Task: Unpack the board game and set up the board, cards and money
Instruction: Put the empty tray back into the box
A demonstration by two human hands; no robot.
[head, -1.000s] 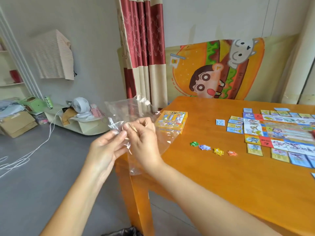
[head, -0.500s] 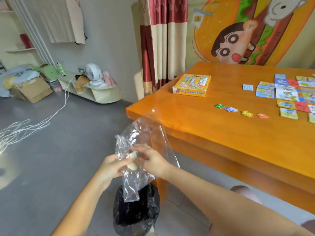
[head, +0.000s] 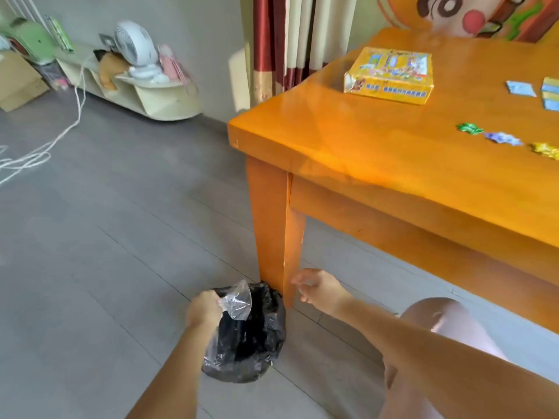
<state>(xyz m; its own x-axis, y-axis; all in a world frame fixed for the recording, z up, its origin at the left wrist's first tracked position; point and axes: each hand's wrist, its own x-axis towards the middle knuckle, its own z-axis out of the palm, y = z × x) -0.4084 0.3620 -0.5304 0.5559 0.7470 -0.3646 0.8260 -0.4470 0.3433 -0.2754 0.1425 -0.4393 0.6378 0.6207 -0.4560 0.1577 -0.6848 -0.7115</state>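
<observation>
Gripping the clear wrapper (head: pixel 239 302) just above the black bin bag (head: pixel 251 349) on the floor, the left hand (head: pixel 202 309) is nearer it, while the right hand (head: pixel 319 290) hangs open, empty.

The room is bright with soft, even daylight; it seems to come from behind the curtain (head: pixel 281 40), though I cannot see a window. The glossy orange table top (head: pixel 408 164) carries a pale sheen, and a hazy, see-through smear lies across its near corner. Shadow under the table is mild, and the grey floor (head: pixel 106 237) shows only faint ones. My right hand (head: pixel 317 290) is blurred at the fingers, and the clear plastic bag (head: pixel 237 302) glints white against the black bin bag (head: pixel 251 343). Things along the far wall look soft, and floor lines bend toward the edges.
</observation>
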